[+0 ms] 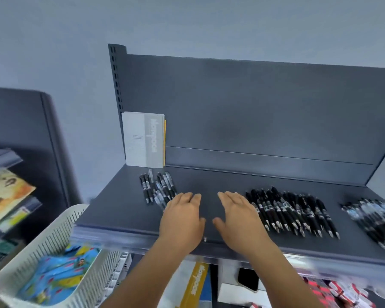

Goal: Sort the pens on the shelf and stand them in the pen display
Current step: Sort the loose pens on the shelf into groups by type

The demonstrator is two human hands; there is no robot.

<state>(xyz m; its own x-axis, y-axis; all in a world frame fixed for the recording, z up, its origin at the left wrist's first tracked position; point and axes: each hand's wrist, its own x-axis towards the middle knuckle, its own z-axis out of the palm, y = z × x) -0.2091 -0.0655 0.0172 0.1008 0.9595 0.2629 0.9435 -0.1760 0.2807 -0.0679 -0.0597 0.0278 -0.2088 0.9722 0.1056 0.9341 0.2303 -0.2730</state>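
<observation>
On dark shelf (125, 210), near front edge: left hand (181, 216) and right hand (238, 216) hovering side by side, palms down, fingers straight and close together, holding nothing. Lying flat in three loose groups: small cluster of pens (157, 188) just beside left fingertips, apparently touching; long black row (293, 212) beside right hand, contact not clear; blurred pile (371, 221) at far right. No pen display appearing anywhere, so sorting probably coming first. Advisable for this step: sweeping one group at a time, squaring tips in one direction, gathering with curled fingers rather than flat palms, keeping rolling pens away from front lip. Standing at far left against back panel: grey notebook (143, 140). Sitting lower left: white basket (53, 238).
</observation>
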